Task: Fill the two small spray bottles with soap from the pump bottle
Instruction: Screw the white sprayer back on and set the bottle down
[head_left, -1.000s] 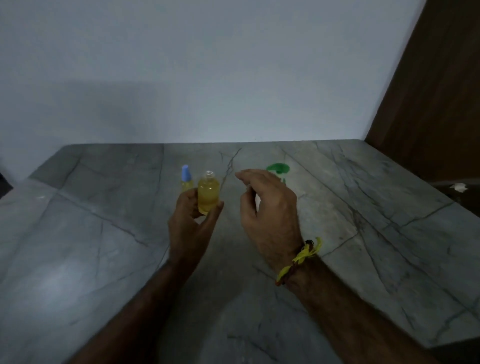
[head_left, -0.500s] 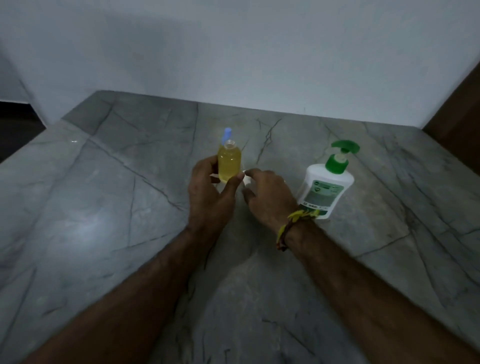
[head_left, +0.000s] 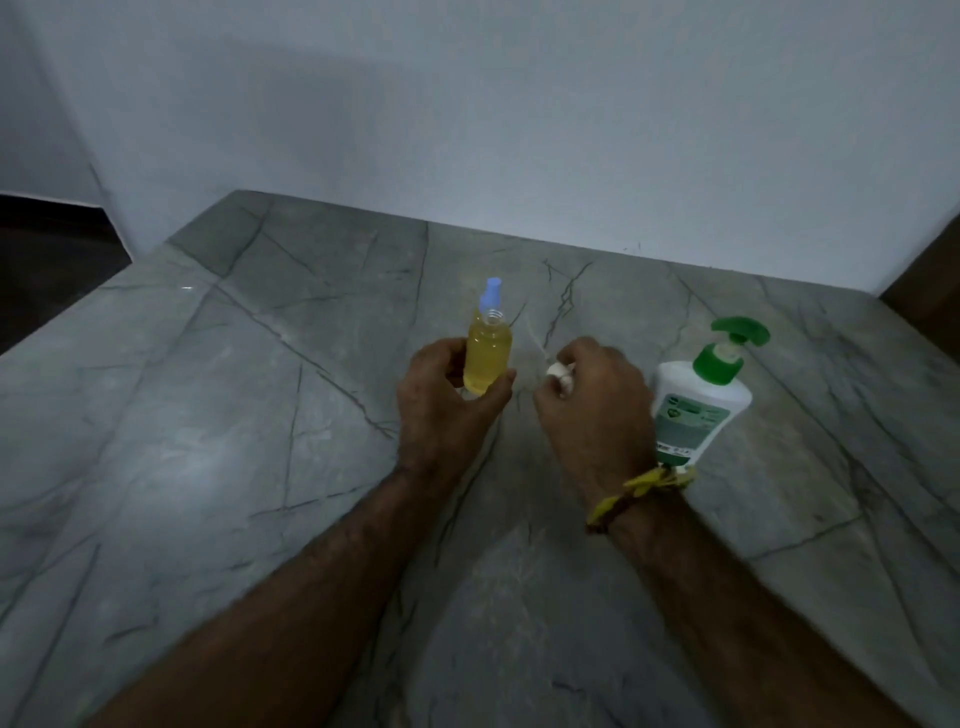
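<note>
Fingers of the left hand (head_left: 441, 400) wrap the open yellow-filled spray bottle (head_left: 487, 358); right hand (head_left: 592, 405) pinches a white cap (head_left: 558, 371).

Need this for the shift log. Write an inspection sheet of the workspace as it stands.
Surface: grey veined stone counter, bare apart from the job's things.
Job's things: open bottle of yellow liquid, upright, neck uncapped; second bottle, only its blue sprayer showing behind the first; pump bottle, white with green pump, upright at right.
Clutter: nothing seen.
Hands: left hand wrapped round the open bottle; right hand closed on a small white cap, with a thin tube rising from it.
Cables: nothing seen.
Surroundings: pale wall behind; brown panel at far right.
</note>
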